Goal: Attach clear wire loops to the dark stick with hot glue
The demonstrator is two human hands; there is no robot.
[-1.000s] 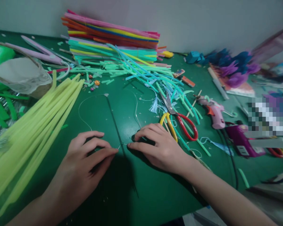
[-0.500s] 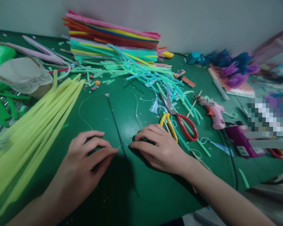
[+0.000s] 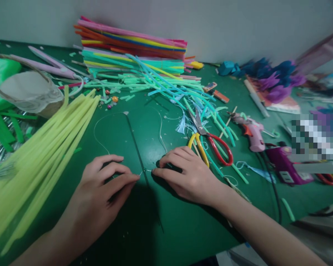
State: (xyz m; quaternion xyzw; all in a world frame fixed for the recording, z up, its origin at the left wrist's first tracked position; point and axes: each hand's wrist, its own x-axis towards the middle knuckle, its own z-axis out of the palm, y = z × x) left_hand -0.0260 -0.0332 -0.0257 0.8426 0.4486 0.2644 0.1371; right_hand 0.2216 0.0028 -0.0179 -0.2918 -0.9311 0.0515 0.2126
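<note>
A thin dark rod (image 3: 135, 139) lies lengthwise on the green table between my hands. A pale thread (image 3: 161, 133) crosses it at a small knot or loop, and its loose ends curve away over the tabletop on both sides. My left hand (image 3: 104, 188) pinches the thread just left of the rod between thumb and forefinger. On the other side, my right hand (image 3: 185, 173) is closed on the thread close to the crossing, its fingertips near the table. A small dark item shows by the right fingers; I cannot make out what it is.
Scissors (image 3: 201, 129) with red and yellow handles lie beyond my right hand. A pink glue gun (image 3: 252, 135) is farther right. Yellow pipe cleaners (image 3: 50, 155) spread at the left, and a colourful stack of pipe cleaners (image 3: 133, 40) sits against the wall. Loose beads (image 3: 115, 99) lie near it.
Both hands keep almost the same place and grip on the thread. The view has shifted very slightly; nothing else visibly differs.
</note>
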